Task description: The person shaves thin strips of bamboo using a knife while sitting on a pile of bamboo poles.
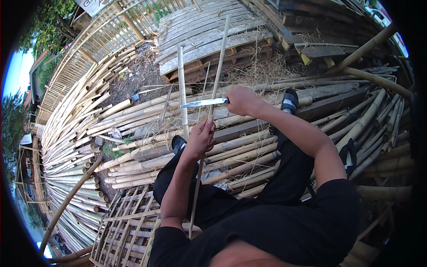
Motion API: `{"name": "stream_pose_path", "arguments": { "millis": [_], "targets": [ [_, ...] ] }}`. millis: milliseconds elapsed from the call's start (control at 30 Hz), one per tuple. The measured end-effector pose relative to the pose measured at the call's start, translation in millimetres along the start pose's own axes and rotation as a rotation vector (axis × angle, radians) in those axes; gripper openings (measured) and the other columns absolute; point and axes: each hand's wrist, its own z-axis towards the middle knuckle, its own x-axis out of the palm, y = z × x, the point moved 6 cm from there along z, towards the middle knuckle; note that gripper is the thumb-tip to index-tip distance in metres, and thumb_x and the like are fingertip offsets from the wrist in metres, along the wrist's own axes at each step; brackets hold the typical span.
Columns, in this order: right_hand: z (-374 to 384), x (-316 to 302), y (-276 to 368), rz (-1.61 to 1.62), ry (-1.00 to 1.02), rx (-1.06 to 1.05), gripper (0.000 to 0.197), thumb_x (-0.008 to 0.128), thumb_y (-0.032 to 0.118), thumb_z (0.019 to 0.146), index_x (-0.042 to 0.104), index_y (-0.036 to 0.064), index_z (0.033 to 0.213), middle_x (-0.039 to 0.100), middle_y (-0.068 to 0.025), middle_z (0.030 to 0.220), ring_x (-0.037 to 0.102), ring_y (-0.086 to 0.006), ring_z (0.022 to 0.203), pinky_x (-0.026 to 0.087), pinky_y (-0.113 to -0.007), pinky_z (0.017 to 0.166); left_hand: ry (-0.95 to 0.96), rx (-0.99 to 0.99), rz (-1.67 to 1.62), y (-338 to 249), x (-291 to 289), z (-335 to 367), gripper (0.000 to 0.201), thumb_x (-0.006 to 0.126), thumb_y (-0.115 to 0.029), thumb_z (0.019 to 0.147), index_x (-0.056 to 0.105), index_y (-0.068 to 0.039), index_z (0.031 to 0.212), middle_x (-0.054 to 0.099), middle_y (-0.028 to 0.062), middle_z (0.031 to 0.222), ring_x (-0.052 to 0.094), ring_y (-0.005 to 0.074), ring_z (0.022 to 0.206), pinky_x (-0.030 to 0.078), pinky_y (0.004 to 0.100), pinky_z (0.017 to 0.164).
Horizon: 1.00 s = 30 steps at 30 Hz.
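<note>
My left hand (202,138) is closed around a long, thin bamboo strip (220,60), which runs from beside my body up past the hand toward the wooden pallets. In my right hand (244,101) is a knife (204,103), gripped by its dark handle. Its bright blade points left and crosses the strip a little above my left fist. Whether the edge bites into the bamboo I cannot tell. Just left of the strip, a wider pale bamboo slat (183,89) stands nearly upright, passing behind the blade's tip.
Bamboo poles (129,171) lie in rows under and around my sandalled feet, with a big stack (66,147) to the left. Ahead sits a pile of wooden pallets (195,58). A woven bamboo lattice (122,231) is at lower left; a slanting pole (369,49) stands at upper right.
</note>
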Motion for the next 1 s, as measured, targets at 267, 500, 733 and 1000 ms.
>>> {"name": "stream_pose_path", "arguments": {
  "millis": [267, 500, 733, 1000],
  "targets": [
    [17.0, -22.6, -55.8, 0.145, -0.102, 0.283, 0.026, 0.056, 0.021, 0.076, 0.067, -0.0022, 0.080, 0.065, -0.0247, 0.079, 0.065, -0.0381, 0.078, 0.052, -0.044, 0.076, 0.044, 0.008, -0.008, -0.9, -5.7, -5.7, 0.032, 0.039, -0.036, 0.100, 0.041, -0.012, 0.078, 0.027, -0.0067, 0.051, 0.023, 0.0037, 0.037, 0.018, 0.0201, 0.033],
    [10.7, -9.0, -82.8, 0.279, -0.091, 0.429, 0.029, 0.055, 0.025, 0.076, 0.066, -0.0025, 0.076, 0.064, -0.0252, 0.077, 0.064, -0.0382, 0.076, 0.051, -0.044, 0.076, 0.070, -0.040, -0.053, 3.8, 2.4, -9.3, 0.031, 0.039, -0.035, 0.100, 0.041, -0.012, 0.080, 0.028, -0.0067, 0.051, 0.024, 0.0034, 0.037, 0.018, 0.0195, 0.033],
    [14.4, -5.4, -90.3, 0.223, -0.006, 0.464, 0.032, 0.056, 0.024, 0.076, 0.066, -0.0052, 0.083, 0.064, -0.0271, 0.084, 0.064, -0.0388, 0.085, 0.050, -0.044, 0.081, 0.070, -0.070, -0.051, 7.0, 7.1, -4.6, 0.030, 0.041, -0.035, 0.099, 0.042, -0.012, 0.080, 0.028, -0.0084, 0.050, 0.023, 0.0026, 0.035, 0.016, 0.0196, 0.032],
    [11.2, -8.5, -100.3, 0.187, 0.017, 0.426, 0.032, 0.056, 0.023, 0.076, 0.065, -0.0058, 0.083, 0.064, -0.0271, 0.083, 0.064, -0.0385, 0.083, 0.051, -0.044, 0.078, 0.093, -0.070, -0.005, 10.0, 8.9, -4.7, 0.030, 0.042, -0.036, 0.099, 0.041, -0.013, 0.079, 0.027, -0.0078, 0.049, 0.022, 0.0028, 0.036, 0.016, 0.0192, 0.033]
  ]
}}
